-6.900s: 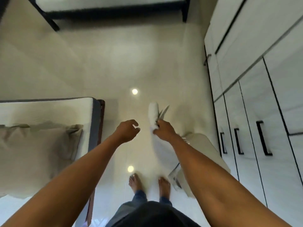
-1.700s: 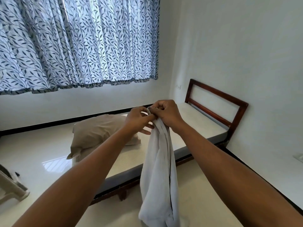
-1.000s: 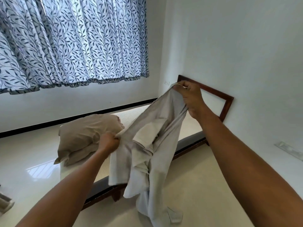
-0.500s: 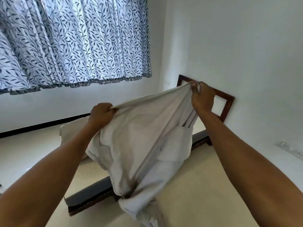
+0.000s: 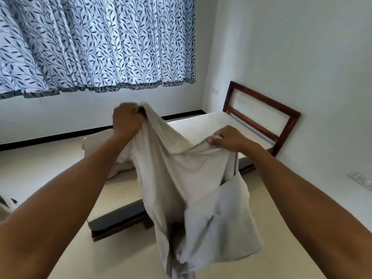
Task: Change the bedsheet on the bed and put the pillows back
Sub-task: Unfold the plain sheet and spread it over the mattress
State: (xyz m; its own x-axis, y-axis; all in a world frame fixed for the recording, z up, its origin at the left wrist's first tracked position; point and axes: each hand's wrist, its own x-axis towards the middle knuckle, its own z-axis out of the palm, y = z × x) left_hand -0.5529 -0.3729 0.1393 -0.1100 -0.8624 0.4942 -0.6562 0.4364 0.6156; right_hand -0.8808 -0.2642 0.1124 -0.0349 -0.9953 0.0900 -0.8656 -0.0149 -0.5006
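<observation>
A white bedsheet hangs partly unfolded in front of me, its lower folds dangling toward the floor. My left hand grips its upper edge, raised. My right hand grips the edge lower and to the right. Behind the sheet lies the bare mattress of a low bed with a dark wooden headboard against the right wall. A beige pillow lies on the mattress's left part, mostly hidden by my left arm and the sheet.
A leaf-patterned blue curtain hangs over the window on the far wall. White walls close the corner behind the bed. Pale glossy floor surrounds the bed. A piece of light furniture shows at the left edge.
My right hand has dropped from headboard height to lower and nearer. The left hand has risen and moved right. The sheet hangs more loosely between them.
</observation>
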